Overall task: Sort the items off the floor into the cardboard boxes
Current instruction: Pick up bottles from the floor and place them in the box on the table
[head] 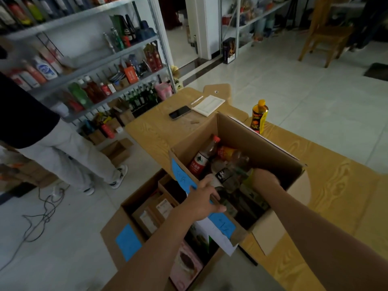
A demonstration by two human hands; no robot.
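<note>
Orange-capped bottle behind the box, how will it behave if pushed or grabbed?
The orange-capped bottle stands upright, tall and narrow, so a high push probably tips it. Its round body would then likely roll. The glossy label may feel slippery.

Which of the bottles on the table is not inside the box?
The orange-capped yellow bottle, standing upright on the table just behind the cardboard box. The other bottles are all piled inside that box.

**Colours & patterns**

Brown box (241, 131) w/ blue labels (182, 175). Inside, at 12 o'clock: red-cap bottle (206, 156), red label. Bench (336, 196): yellow wood-grain. At 1 o'clock: yellow bottle (260, 116), orange cap, red-black label. Floor (315, 70): pale tiles.
</note>
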